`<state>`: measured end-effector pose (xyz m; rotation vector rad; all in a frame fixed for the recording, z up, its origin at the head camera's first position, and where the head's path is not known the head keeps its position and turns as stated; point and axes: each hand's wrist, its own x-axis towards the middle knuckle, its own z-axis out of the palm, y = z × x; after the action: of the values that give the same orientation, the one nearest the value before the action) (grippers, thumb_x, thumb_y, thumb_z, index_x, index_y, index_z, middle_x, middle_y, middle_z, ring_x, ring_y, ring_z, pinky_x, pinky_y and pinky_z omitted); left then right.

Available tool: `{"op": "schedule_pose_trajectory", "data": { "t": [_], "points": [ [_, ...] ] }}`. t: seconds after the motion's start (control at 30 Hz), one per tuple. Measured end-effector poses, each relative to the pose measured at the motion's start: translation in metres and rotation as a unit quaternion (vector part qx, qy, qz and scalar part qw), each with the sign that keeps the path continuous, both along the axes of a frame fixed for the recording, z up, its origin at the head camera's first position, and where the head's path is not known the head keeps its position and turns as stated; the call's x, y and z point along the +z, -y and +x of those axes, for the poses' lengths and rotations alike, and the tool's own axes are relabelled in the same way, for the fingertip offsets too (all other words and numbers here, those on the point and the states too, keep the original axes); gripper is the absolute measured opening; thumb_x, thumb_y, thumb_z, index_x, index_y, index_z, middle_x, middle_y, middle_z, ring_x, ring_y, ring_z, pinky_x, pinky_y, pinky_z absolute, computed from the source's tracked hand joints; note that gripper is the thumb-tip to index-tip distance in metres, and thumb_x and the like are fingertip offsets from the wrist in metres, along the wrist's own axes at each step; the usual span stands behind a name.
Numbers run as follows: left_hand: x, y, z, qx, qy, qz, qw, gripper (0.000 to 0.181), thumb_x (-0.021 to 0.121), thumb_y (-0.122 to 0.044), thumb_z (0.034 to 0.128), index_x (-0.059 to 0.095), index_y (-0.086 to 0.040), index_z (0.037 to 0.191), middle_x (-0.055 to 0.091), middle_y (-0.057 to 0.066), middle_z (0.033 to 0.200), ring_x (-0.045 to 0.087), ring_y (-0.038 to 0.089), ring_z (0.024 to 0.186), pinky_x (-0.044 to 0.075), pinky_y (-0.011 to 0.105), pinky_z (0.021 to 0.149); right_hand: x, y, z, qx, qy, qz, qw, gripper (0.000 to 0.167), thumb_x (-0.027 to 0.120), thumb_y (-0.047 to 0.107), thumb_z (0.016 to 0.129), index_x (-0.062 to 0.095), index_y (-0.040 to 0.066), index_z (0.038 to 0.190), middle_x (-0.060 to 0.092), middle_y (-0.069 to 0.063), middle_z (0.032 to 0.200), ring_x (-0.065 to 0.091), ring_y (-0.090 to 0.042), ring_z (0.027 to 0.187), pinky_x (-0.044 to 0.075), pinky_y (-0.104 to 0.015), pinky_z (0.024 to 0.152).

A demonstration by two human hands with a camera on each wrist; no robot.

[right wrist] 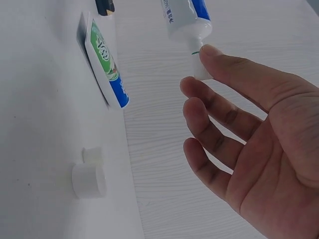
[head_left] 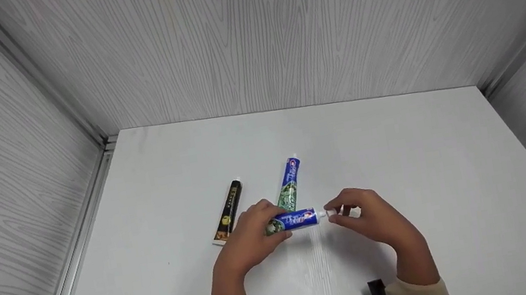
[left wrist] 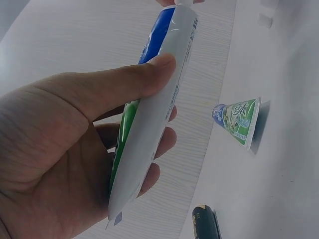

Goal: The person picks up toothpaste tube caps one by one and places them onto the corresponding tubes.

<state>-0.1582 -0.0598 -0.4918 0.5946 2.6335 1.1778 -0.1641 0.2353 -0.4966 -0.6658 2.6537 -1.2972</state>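
My left hand (head_left: 250, 234) grips a blue, green and white toothpaste tube (head_left: 300, 218), held sideways with its nozzle end to the right. In the left wrist view, the thumb lies along the white back of the tube (left wrist: 154, 104) and fingers curl behind it. My right hand (head_left: 371, 212) pinches a small white cap (right wrist: 201, 69) between thumb and forefinger at the nozzle. A thin green mark shows where cap and nozzle meet; I cannot tell whether they are apart. The other right fingers are bent and hold nothing.
A second blue and green toothpaste tube (head_left: 291, 180) lies behind the held one. To the left lies a black toothpaste tube (head_left: 229, 211). In the right wrist view, small white round pieces (right wrist: 89, 180) sit on the white tabletop (head_left: 430, 168). Wood-grain panels (head_left: 277, 34) enclose the table.
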Motion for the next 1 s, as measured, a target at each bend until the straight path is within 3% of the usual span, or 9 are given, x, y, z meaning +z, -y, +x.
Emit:
{"op": "schedule_pose_trajectory", "data": {
  "t": [0.23, 0.5, 0.73, 1.0],
  "points": [
    [0.001, -0.002, 0.004, -0.015, -0.004, -0.001, 0.9999, 0.041, 0.082, -0.024, 0.0945, 0.073, -0.014, 0.133, 0.069, -0.001, 0.119, 0.060, 0.016, 0.108, 0.053, 0.039, 0.094, 0.005, -0.002, 0.007, -0.018, 0.010, 0.005, 0.9998, 0.019, 0.081, 0.013, 0.095, 0.080, 0.015, 0.113, 0.077, 0.007, 0.108, 0.070, -0.012, 0.090, 0.058, -0.040, 0.086],
    [0.002, -0.007, 0.004, -0.024, -0.012, -0.007, 0.9996, 0.040, 0.081, -0.026, 0.0959, 0.072, -0.015, 0.133, 0.068, -0.002, 0.120, 0.058, 0.016, 0.107, 0.051, 0.040, 0.095, 0.009, -0.003, 0.004, -0.020, 0.005, 0.018, 0.9996, 0.018, 0.082, 0.012, 0.094, 0.079, 0.021, 0.110, 0.076, 0.009, 0.106, 0.070, -0.011, 0.090, 0.058, -0.046, 0.089],
    [0.007, -0.005, 0.006, -0.017, -0.020, -0.001, 0.9996, 0.040, 0.080, -0.023, 0.0961, 0.072, -0.013, 0.134, 0.068, 0.000, 0.119, 0.058, 0.016, 0.106, 0.052, 0.039, 0.093, 0.011, 0.003, 0.004, -0.013, 0.009, 0.024, 0.9996, 0.016, 0.082, 0.015, 0.094, 0.078, 0.022, 0.108, 0.076, 0.011, 0.104, 0.069, -0.012, 0.092, 0.056, -0.034, 0.084],
    [0.007, -0.003, 0.008, -0.021, -0.009, -0.003, 0.9997, 0.043, 0.080, -0.023, 0.0964, 0.071, -0.012, 0.136, 0.067, 0.000, 0.120, 0.057, 0.016, 0.107, 0.053, 0.039, 0.093, 0.012, 0.006, 0.008, -0.009, 0.009, 0.019, 0.9997, 0.016, 0.081, 0.013, 0.094, 0.078, 0.020, 0.108, 0.075, 0.010, 0.104, 0.069, -0.012, 0.092, 0.058, -0.037, 0.085]
  ]
}}
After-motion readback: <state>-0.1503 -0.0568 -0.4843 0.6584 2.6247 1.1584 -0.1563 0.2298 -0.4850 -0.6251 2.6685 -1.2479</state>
